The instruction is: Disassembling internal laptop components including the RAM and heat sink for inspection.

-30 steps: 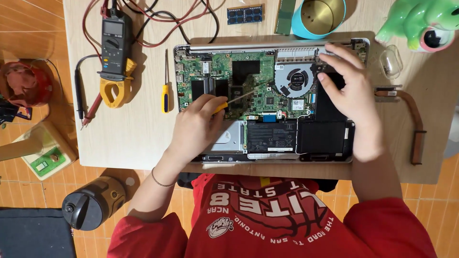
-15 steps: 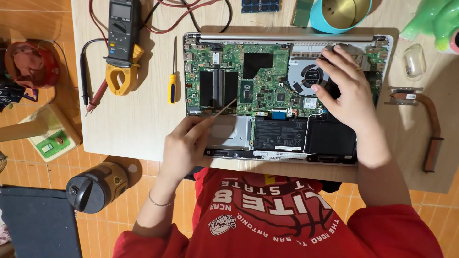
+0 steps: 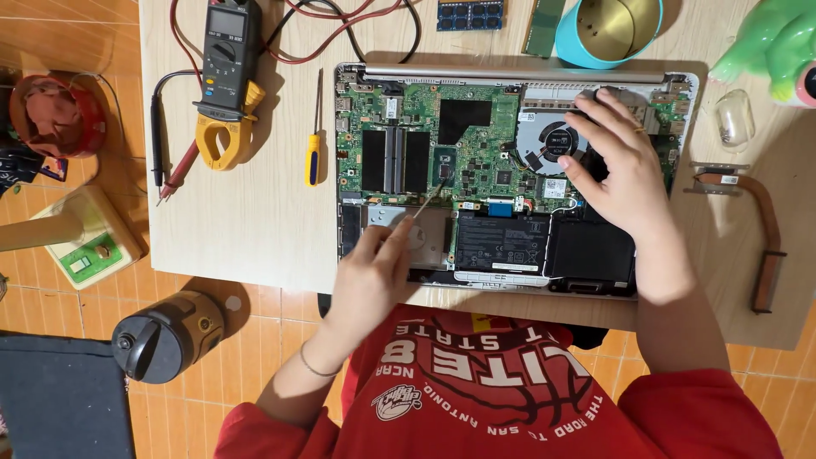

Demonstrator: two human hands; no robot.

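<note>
An opened laptop [image 3: 357, 246] lies bottom-up on the wooden table, its green circuit board [image 3: 476, 153], fan [image 3: 548, 140] and black battery [image 3: 501, 242] exposed. My left hand [image 3: 374, 276] is at the laptop's lower left and grips a thin metal tool [image 3: 429, 197] whose tip rests on the board near a dark chip. My right hand [image 3: 625, 174] lies flat on the laptop's right side, fingers spread beside the fan, holding nothing.
A yellow clamp meter [image 3: 225, 81] with red and black leads and a yellow-handled screwdriver [image 3: 314, 144] lie left of the laptop. A copper heat pipe [image 3: 756, 229] is at the right, a blue cup [image 3: 608, 30] and memory module [image 3: 469, 14] behind. A black pot [image 3: 166, 336] stands on the floor.
My left hand has drawn back toward the laptop's front edge, the thin tool still pointing at the board. My right hand stays on the laptop's right side. The view has shifted slightly.
</note>
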